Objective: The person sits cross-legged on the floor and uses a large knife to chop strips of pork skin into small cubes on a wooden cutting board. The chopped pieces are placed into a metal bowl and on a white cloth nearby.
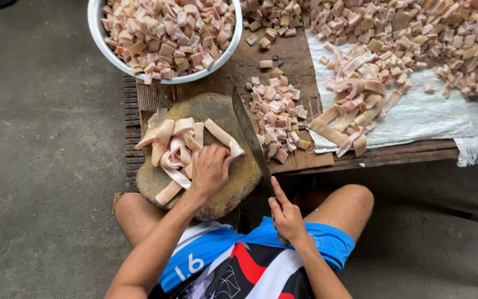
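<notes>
Strips (175, 147) lie under my left hand (210, 169), fingers pressing them on the block (217, 111); at three o'clock, my right hand (286, 216) grips the knife (250, 135).

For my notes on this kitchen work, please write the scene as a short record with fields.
left hand: left hand presses on the pork skin strips
right hand: right hand holds the cleaver, blade flat over the board's right edge
board: round wooden chopping block
cut pieces: pile of small cubes right of the blade
bowl: metal bowl full of cubes
cloth: white cloth with more strips
</notes>
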